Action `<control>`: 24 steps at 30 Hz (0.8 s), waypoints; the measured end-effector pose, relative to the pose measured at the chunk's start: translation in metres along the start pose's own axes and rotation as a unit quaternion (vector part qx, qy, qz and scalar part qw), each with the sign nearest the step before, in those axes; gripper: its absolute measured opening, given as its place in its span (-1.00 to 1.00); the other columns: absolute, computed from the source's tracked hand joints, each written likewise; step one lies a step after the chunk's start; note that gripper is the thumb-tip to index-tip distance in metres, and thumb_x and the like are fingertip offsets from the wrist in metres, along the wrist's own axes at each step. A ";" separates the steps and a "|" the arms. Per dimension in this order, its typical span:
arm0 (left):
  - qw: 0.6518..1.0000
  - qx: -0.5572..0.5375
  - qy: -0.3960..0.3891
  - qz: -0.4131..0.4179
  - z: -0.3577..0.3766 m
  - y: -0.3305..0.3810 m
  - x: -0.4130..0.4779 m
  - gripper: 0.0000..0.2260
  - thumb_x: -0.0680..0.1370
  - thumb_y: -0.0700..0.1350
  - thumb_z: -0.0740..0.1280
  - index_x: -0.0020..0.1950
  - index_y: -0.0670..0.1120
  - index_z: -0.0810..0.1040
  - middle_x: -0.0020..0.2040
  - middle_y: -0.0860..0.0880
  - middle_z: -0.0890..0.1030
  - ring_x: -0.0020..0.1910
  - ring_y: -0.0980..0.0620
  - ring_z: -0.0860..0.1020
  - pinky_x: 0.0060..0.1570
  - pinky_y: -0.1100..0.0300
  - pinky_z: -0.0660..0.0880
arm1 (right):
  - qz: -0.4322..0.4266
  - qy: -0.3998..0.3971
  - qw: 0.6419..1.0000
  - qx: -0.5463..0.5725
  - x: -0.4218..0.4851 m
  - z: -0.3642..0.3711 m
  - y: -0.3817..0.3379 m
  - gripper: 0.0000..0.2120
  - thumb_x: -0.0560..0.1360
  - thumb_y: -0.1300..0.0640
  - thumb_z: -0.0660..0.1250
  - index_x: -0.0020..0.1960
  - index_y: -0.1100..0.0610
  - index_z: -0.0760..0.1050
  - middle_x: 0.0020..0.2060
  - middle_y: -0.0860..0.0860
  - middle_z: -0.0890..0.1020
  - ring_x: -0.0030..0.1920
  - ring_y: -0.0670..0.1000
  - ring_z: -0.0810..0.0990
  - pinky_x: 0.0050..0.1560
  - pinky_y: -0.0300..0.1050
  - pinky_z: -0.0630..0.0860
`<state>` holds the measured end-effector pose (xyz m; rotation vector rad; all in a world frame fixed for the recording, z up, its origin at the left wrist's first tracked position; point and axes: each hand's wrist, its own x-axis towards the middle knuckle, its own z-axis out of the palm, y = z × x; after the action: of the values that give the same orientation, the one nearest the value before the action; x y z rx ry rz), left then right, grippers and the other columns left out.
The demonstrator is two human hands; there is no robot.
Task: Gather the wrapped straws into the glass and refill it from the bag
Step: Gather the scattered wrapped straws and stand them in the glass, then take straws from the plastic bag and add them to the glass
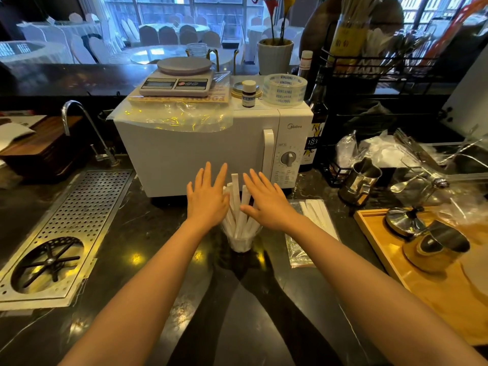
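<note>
The dark surface (pixel 148 233) lies bare in front of the glass (pixel 241 240) and out to its left, as far as the perforated drain tray (pixel 79 220). Behind the glass the microwave (pixel 200 151) walls off the back — little room there. To the right a flat bag (pixel 311 225) lies close by, then the wooden tray (pixel 383 249) and a steel jug (pixel 360 182); beyond that, clutter — probably crumpled plastic.
</note>
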<state>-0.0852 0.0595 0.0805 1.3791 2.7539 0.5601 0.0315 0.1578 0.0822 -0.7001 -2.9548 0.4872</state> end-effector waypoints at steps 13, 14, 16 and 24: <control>0.996 -0.002 0.035 0.085 -0.010 0.026 0.000 -0.49 0.58 0.03 0.02 0.46 0.07 -0.14 0.53 -0.05 -0.14 0.50 -0.04 -0.17 0.44 -0.09 -0.15 | 0.014 0.040 0.999 0.028 -0.018 -0.019 0.015 -0.32 0.55 -0.12 0.08 0.48 0.02 -0.24 0.52 0.03 -0.18 0.50 0.03 -0.23 0.47 0.12 -0.16; 0.995 -0.004 0.037 0.095 -0.010 0.030 0.000 -0.49 0.58 0.04 0.02 0.46 0.07 -0.15 0.53 -0.05 -0.15 0.50 -0.03 -0.18 0.44 -0.07 -0.16 | 0.018 0.046 0.998 0.030 -0.020 -0.022 0.018 -0.32 0.55 -0.13 0.07 0.48 0.02 -0.24 0.52 0.04 -0.18 0.50 0.03 -0.23 0.47 0.13 -0.16; 0.993 -0.012 0.035 0.114 -0.008 0.042 -0.001 -0.49 0.58 0.05 0.02 0.46 0.08 -0.14 0.53 -0.04 -0.15 0.49 -0.02 -0.19 0.44 -0.06 -0.18 | 0.032 0.058 0.997 0.036 -0.025 -0.027 0.026 -0.33 0.55 -0.13 0.06 0.48 0.03 -0.24 0.52 0.03 -0.18 0.50 0.03 -0.23 0.47 0.14 -0.16; 0.977 -0.076 0.019 0.196 0.022 0.101 -0.010 -0.49 0.57 0.05 0.05 0.47 0.06 -0.09 0.54 -0.04 -0.10 0.50 0.00 -0.17 0.42 0.04 -0.25 | 0.120 0.072 0.988 0.062 -0.057 -0.036 0.075 -0.31 0.54 -0.15 0.06 0.48 0.05 -0.24 0.52 0.04 -0.16 0.51 0.06 -0.21 0.49 0.15 -0.10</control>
<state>0.0025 0.1142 0.0903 1.8986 2.4069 0.7940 0.1199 0.2064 0.0932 -1.0339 -2.6934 0.6031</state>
